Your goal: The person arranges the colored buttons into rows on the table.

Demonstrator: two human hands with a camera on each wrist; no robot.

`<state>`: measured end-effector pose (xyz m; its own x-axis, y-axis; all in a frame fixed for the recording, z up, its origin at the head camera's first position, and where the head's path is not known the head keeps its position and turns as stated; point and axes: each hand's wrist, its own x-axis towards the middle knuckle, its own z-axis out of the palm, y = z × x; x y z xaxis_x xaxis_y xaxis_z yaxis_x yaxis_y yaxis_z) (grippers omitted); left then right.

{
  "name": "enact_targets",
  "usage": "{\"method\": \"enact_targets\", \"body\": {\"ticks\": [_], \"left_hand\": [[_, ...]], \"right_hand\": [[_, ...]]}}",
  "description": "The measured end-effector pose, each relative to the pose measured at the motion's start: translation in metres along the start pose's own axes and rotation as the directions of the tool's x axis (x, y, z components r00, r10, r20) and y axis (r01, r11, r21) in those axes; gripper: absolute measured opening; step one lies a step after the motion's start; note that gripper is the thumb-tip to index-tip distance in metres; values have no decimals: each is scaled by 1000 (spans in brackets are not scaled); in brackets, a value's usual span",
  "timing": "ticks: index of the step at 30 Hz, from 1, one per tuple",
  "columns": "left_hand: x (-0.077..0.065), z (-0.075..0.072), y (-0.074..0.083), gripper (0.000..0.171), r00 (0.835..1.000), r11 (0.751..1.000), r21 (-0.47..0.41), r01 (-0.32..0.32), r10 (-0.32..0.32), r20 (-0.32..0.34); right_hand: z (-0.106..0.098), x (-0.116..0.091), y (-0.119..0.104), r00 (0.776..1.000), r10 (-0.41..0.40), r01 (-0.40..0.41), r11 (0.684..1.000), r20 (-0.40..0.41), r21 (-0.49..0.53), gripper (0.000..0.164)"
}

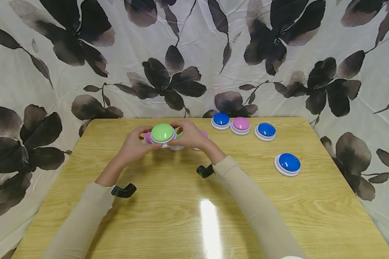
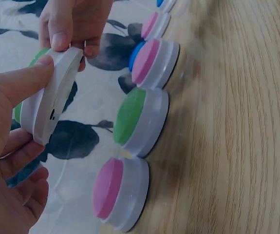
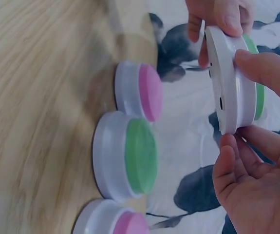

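Note:
A green push button (image 1: pixel 162 132) with a white base is held up above the table's far side, its underside showing in both wrist views. My left hand (image 1: pixel 133 144) pinches its left rim between thumb and fingers, and my right hand (image 1: pixel 192 135) grips the opposite rim. On the table beneath and behind it stands a row: a pink button (image 2: pixel 109 189), another green button (image 2: pixel 130 116) and a second pink button (image 2: pixel 148 61). These neighbours sit close together, partly hidden by my hands in the head view.
Farther right on the wooden table (image 1: pixel 168 216) stand a blue button (image 1: pixel 221 119), a pink button (image 1: pixel 241 124) and another blue button (image 1: pixel 266 129). A third blue button (image 1: pixel 289 162) sits nearer the right edge. A flowered cloth (image 1: pixel 194 43) hangs behind the table.

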<state>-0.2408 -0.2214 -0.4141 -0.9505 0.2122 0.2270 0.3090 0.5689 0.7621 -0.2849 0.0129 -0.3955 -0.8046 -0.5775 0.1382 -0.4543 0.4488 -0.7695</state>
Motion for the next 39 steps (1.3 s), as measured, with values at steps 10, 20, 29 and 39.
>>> {"method": "enact_targets", "body": {"ticks": [10, 20, 29, 39], "left_hand": [[6, -14, -13, 74, 1000, 999, 36, 21, -21, 7], [2, -24, -32, 72, 998, 998, 40, 55, -55, -2], [9, -37, -43, 72, 999, 998, 50, 49, -49, 11], [15, -41, -59, 71, 996, 996, 25, 83, -83, 27]], "right_hand": [[7, 22, -2, 999, 5, -5, 1000, 34, -17, 65], [22, 41, -2, 996, 28, -28, 1000, 86, -8, 61], [28, 60, -3, 997, 25, -26, 1000, 72, 9, 62], [32, 76, -4, 993, 38, -41, 999, 116, 20, 57]]}}
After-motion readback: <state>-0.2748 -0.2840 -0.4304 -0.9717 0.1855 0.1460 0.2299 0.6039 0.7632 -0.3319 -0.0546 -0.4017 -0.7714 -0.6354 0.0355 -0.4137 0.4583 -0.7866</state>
